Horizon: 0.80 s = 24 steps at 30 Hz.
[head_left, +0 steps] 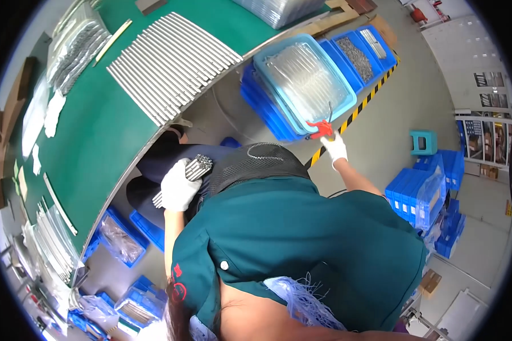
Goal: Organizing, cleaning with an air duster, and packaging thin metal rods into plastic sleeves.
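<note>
The left hand (178, 186) closes its grip around a rod bundle (194, 170) under the green desk (96, 131), rows of rods (170, 62) above, while the right hand (334, 146) clasps a red-handled tool (321, 128) against the tray (304, 82) on blue bins (267, 111).

A green table (96, 136) carries a row of metal rods (170, 65).

Clear plastic bags (119, 241) in blue bin under table.
</note>
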Each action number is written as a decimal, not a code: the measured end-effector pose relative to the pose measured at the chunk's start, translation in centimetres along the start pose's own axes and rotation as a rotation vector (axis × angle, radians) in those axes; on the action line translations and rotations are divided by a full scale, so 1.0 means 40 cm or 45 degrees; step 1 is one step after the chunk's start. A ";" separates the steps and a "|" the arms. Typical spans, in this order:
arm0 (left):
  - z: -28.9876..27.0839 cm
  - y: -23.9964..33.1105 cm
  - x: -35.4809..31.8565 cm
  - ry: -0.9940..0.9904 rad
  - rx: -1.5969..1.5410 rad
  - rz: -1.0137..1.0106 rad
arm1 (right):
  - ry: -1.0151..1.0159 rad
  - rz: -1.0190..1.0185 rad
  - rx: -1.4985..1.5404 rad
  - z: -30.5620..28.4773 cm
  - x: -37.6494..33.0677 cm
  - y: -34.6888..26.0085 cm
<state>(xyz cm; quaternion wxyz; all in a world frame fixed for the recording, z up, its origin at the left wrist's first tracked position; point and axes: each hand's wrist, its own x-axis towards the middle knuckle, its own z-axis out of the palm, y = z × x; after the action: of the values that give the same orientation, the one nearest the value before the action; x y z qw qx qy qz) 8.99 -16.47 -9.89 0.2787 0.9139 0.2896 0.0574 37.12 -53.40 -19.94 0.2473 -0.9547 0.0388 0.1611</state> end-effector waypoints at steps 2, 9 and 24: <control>0.001 -0.001 -0.002 -0.018 -0.005 -0.020 | 0.042 -0.102 0.330 -0.015 -0.010 -0.081; 0.000 0.003 0.000 -0.014 -0.049 -0.036 | 0.122 -0.072 0.078 -0.016 0.025 0.036; -0.003 -0.012 -0.017 0.005 -0.025 0.008 | -0.633 0.136 -0.215 -0.003 0.064 -0.034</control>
<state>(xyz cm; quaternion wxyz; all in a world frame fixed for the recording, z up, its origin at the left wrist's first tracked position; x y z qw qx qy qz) 8.18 -16.48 -10.01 0.2870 0.9119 0.2865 0.0629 39.79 -52.25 -20.06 0.1600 -0.8995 0.0136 0.4062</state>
